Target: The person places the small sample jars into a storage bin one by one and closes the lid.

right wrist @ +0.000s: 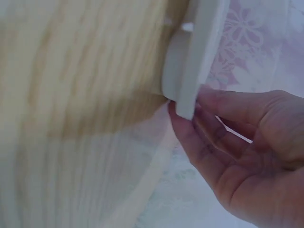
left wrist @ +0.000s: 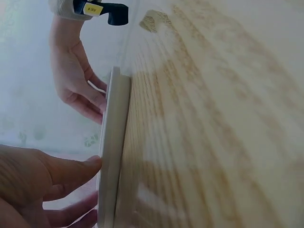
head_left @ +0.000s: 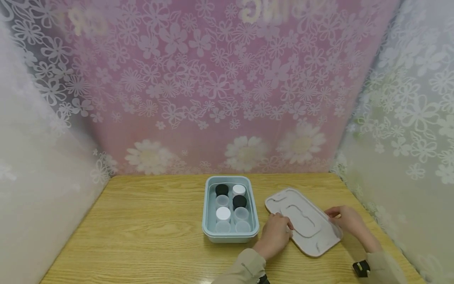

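Note:
A pale plastic lid [head_left: 305,223] with a moulded outline lies slanted on the table, right of the box. My left hand [head_left: 276,235] grips its near left edge, thumb at the rim; the other fingertips are partly hidden behind the edge in the left wrist view. At the far right edge, my right hand [head_left: 349,223] pinches the rim. The right wrist view shows that hand's thumb [right wrist: 232,102] on the upper face and a finger [right wrist: 187,135] under the rim.
Left of the lid stands a light blue plastic box [head_left: 205,213] without a cover. Inside are two rows of small round containers, some with black tops [head_left: 222,189], some white [head_left: 223,213], others translucent [head_left: 241,213]. Flowered curtains [head_left: 227,98] hang behind and beside the wooden table [head_left: 142,228].

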Demonstrator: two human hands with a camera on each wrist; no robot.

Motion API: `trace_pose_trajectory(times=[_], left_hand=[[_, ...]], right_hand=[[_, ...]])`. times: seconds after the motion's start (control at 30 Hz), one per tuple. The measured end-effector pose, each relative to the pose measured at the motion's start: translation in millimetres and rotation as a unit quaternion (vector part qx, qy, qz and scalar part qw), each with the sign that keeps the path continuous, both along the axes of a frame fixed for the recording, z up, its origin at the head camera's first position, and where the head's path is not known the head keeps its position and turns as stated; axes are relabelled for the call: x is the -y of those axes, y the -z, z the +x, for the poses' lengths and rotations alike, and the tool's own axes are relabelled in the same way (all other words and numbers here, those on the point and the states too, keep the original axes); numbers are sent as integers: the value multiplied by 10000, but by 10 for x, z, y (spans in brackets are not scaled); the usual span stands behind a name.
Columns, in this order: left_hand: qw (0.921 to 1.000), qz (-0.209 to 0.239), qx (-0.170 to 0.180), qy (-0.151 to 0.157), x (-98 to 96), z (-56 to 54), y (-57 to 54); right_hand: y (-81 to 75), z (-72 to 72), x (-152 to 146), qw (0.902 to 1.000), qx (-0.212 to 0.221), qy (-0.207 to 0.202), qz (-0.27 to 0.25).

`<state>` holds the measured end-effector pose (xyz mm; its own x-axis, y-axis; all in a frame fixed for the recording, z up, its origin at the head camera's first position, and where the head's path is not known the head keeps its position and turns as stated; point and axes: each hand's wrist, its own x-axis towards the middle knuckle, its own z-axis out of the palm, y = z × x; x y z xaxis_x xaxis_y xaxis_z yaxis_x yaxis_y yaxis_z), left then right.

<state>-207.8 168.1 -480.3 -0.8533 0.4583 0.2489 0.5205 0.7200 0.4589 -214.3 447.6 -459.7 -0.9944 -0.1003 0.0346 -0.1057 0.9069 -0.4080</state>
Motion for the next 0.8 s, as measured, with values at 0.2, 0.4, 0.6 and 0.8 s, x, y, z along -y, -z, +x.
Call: trace_pose_trajectory(times=[0.2,0.4,0.6,0.8], left_hand=[[9968,593,145,-509,24,6,52],[9907,951,476,-854,29,2,51],[9843,1007,1067,-983,6,28,19],[9702,1738,1410,-925,-7,46,0]], right_hand=[[-46,102,-37,9906,1087,352,-757],[-46,101,-42,9861,1271,496,-948],[-16,89,-9,9863,1230,563,-947],[-24,127,-64,9810,1256,499,-1395]])
